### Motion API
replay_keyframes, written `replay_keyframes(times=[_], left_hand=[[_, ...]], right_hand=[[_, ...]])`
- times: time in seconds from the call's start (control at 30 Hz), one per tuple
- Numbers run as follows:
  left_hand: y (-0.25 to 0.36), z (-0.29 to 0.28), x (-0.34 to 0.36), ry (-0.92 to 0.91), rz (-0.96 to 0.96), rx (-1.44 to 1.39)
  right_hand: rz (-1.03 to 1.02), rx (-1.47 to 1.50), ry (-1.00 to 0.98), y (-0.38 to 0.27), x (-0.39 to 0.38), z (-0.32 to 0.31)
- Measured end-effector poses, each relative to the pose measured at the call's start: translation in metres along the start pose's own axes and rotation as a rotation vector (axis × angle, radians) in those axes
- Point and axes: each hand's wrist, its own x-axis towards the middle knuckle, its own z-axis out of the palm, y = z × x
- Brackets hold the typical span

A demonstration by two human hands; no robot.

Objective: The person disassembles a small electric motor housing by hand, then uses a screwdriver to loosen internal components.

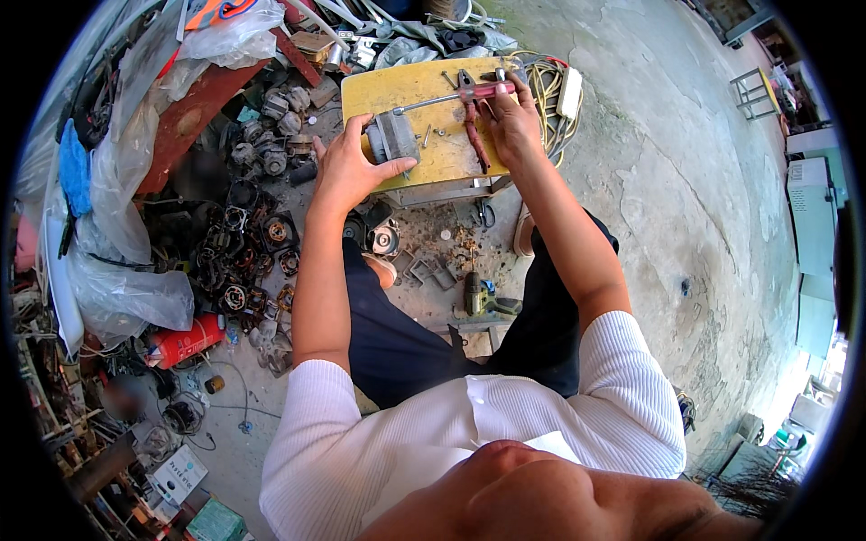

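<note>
My left hand (354, 169) is closed around a grey metal motor (397, 140), its thumb along the near side and its fingers over the far left. The motor lies on a small yellow tabletop (361, 95). My right hand (516, 131) grips a screwdriver (487, 91) by its red translucent handle. The screwdriver's shaft points left, and its tip is at the motor's top edge; whether it touches cannot be made out. Pliers with red handles (473, 135) lie beneath the screwdriver, beside my right hand. A few small screws (427, 137) rest between motor and pliers.
Coiled cables with a white power strip (569, 94) sit right of the table. A green and black cordless drill (487, 298) stands on the floor between my legs. Heaped motor parts (271, 158), plastic sheeting (135, 288) and a red container (187, 341) crowd the left. Concrete floor (667, 180) stretches right.
</note>
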Motion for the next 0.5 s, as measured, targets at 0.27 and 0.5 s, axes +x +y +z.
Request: replay_keyframes(times=[0.27, 0.5], left_hand=[[-0.001, 0.0, -0.002, 0.017, 0.0, -0.002], [0.0, 0.0, -0.001, 0.012, 0.009, -0.013]], right_hand=[[0.033, 0.047, -0.012, -0.009, -0.008, 0.012], [0.028, 0.018, -0.013, -0.011, -0.006, 0.007]])
